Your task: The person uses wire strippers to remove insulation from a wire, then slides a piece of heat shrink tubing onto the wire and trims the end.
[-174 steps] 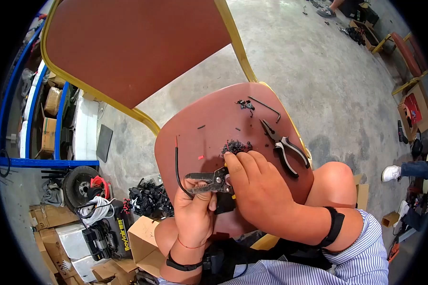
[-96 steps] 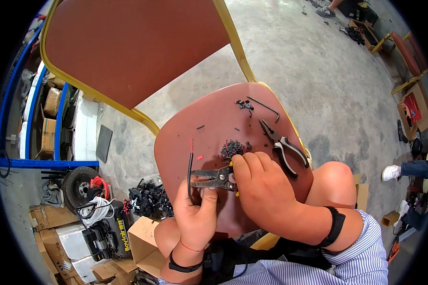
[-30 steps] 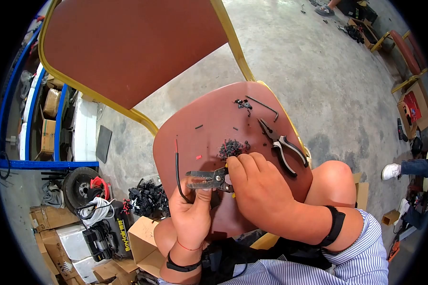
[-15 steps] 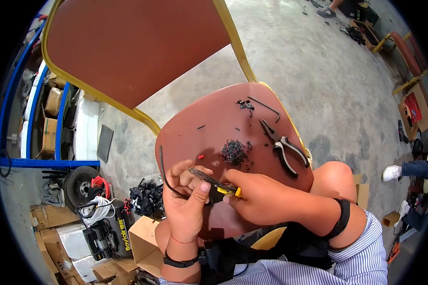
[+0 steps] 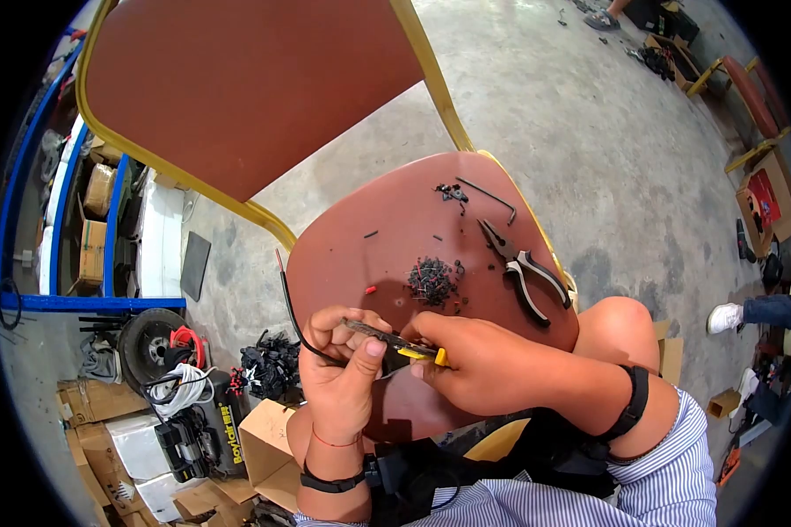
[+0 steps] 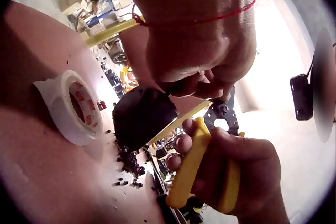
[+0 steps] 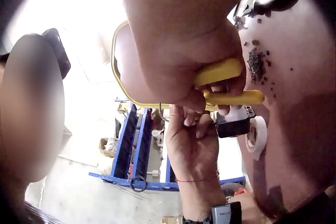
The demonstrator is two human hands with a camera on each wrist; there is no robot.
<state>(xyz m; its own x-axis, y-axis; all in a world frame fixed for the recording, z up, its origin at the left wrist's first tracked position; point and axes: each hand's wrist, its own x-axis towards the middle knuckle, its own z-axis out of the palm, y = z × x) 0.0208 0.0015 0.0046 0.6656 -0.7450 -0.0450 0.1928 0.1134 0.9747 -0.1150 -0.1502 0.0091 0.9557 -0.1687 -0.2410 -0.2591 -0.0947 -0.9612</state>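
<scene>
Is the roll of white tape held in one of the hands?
No, the roll of white tape rests on the chair seat, apart from both hands.

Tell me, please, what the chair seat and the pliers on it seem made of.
The pliers look metal, probably steel, with a grey sheen; their thick sleeves suggest plastic or rubber. The chair seat, smooth and softly shiny, could be vinyl or leather.

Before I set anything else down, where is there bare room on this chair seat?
The seat is nearly bare between its far left edge and the short black scrap. A smaller gap separates that scrap from the red bit. The right is crowded: clippings, pliers, bent rod.
</scene>
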